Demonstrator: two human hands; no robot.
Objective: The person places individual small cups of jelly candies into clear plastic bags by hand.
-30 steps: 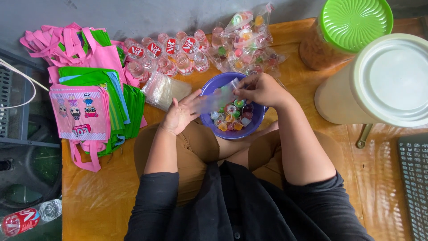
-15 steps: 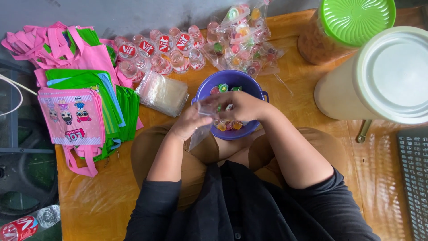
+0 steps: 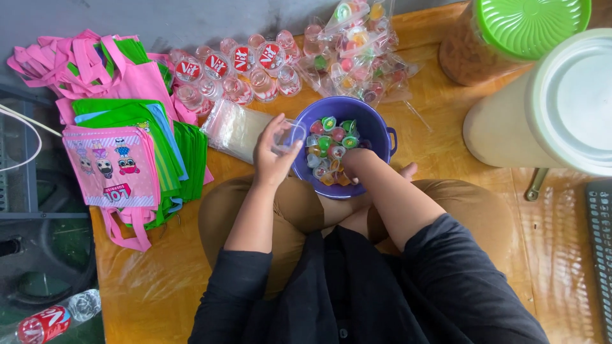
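A purple bowl [image 3: 376,124] full of small coloured jelly cups [image 3: 330,143] sits on the wooden floor in front of my crossed legs. My left hand [image 3: 274,156] holds a small clear plastic bag [image 3: 290,135] open at the bowl's left rim. My right hand [image 3: 354,162] reaches down into the bowl among the jelly cups; its fingers are buried, so what they grip is hidden.
A stack of clear bags [image 3: 237,129] lies left of the bowl. Small water cups [image 3: 239,70] and filled candy bags [image 3: 357,54] lie behind it. Pink and green tote bags [image 3: 121,146] are at left. Two big lidded jars [image 3: 561,108] stand at right.
My right hand has dropped from the bag's mouth down into the bowl. My left hand still holds the clear bag, now at the bowl's left rim. The camera has shifted slightly.
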